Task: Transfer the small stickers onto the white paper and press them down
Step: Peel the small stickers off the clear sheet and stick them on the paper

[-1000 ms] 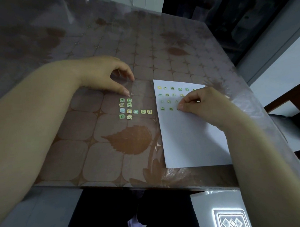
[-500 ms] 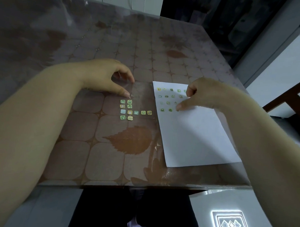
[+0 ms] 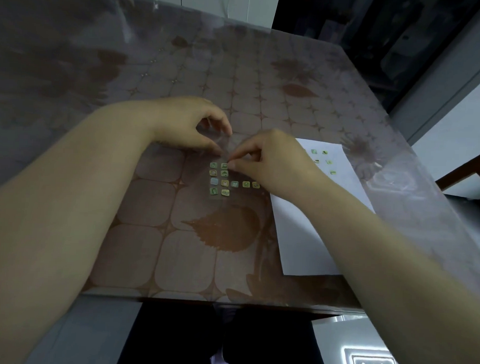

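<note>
A clear sticker sheet lies on the table with several small green and yellow stickers on it. My left hand pins the sheet's top edge with thumb and curled fingers. My right hand has reached over the sheet, and its thumb and forefinger pinch at a small sticker in the top row. The white paper lies to the right. Several stickers show near its top edge; my right hand hides the others.
The table has a brown leaf-patterned cover under a clear sheet. Its near edge runs across the bottom of the view. A dark chair stands at the right, beside the table edge.
My right hand has left the white paper and moved left onto the sticker sheet, where it now pinches a sticker. My left hand has stayed on the sheet.
</note>
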Tool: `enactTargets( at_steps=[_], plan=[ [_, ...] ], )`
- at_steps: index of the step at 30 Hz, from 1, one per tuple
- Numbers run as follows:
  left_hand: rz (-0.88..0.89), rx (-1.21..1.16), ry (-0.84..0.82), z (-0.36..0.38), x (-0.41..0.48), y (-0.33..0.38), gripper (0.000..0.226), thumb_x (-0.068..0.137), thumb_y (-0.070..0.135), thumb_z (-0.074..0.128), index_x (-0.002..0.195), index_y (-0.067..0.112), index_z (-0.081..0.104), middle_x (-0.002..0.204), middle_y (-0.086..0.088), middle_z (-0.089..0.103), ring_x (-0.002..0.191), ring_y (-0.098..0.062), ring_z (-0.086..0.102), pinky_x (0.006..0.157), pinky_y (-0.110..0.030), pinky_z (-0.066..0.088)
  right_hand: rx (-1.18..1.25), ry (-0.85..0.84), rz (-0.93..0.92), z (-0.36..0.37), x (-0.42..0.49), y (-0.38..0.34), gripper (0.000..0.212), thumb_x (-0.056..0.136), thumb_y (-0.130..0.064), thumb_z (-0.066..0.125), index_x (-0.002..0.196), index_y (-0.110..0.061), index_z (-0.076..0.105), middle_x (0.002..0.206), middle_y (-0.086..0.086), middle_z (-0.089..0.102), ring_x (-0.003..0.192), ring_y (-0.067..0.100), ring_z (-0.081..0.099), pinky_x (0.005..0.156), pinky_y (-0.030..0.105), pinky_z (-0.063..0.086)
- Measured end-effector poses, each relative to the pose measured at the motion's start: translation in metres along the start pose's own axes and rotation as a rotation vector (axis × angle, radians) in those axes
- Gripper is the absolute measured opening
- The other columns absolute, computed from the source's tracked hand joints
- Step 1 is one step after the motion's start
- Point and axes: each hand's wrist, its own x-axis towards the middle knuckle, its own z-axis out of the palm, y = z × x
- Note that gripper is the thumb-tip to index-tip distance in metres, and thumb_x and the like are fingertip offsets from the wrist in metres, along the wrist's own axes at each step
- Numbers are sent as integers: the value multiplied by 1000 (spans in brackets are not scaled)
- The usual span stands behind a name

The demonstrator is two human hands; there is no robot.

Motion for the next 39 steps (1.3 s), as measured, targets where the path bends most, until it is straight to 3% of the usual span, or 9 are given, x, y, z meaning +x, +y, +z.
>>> enactTargets(
  at_steps=[8,12,17,20,25,28,35,39],
  plan=[
    [-15,-3,-9,-1,-2,3,38,75,23,69,112,20,61,101,2,53,96,-15,51,90,-29,41,-5,69,4,11,4,-3,10,81,-24,66,87,-24,73,64,-15,43,59,1,43,57,13,36],
    [-25,-6,-1,0,-1,4,38,74,22,70,111,20,61,101,2,54,98,-16,54,90,-29,42,1,26,10,10,5,-4,9,84,-21,61,87,-19,69,65,-14,45,58,0,44,50,10,33],
    [-16,1,11,1,1,3,36,74,24,71,109,22,62,101,2,54,97,-14,51,80,-21,35,150,107,51,-34,-6,14,14,84,-25,64,81,-11,65,57,-10,52,47,2,41,43,9,30],
    [-19,-11,5,1,2,-1,36,73,28,71,108,26,61,101,3,54,97,-13,50,85,-23,36,153,58,172,-68,-28,50,12,79,-34,67,81,-22,71,75,8,57,67,11,47,58,18,37],
    [-17,-10,-13,2,3,-3,36,72,31,71,106,30,60,104,4,55,98,-12,51,91,-27,39,135,15,305,-63,-46,83,5,76,-27,71,72,-25,71,74,-6,60,75,14,50,73,25,38],
    [-24,-16,-13,1,2,-4,36,72,31,71,107,30,60,105,4,55,98,-12,51,89,-25,37,151,21,294,-59,-47,84,6,76,-25,72,70,-25,72,73,6,55,71,17,45,67,25,36],
    [-14,-19,-8,2,3,-4,35,72,30,72,105,30,61,101,4,55,97,-13,52,89,-25,37,203,37,296,-55,-47,86,4,71,-29,76,69,-31,73,72,8,52,67,16,43,66,27,35],
    [-13,-20,-6,2,4,-5,35,72,30,72,105,31,60,105,3,57,99,-13,52,92,-26,38,192,54,298,-54,-47,85,6,72,-28,75,67,-27,72,71,8,48,62,12,39,52,11,32]
  ],
)
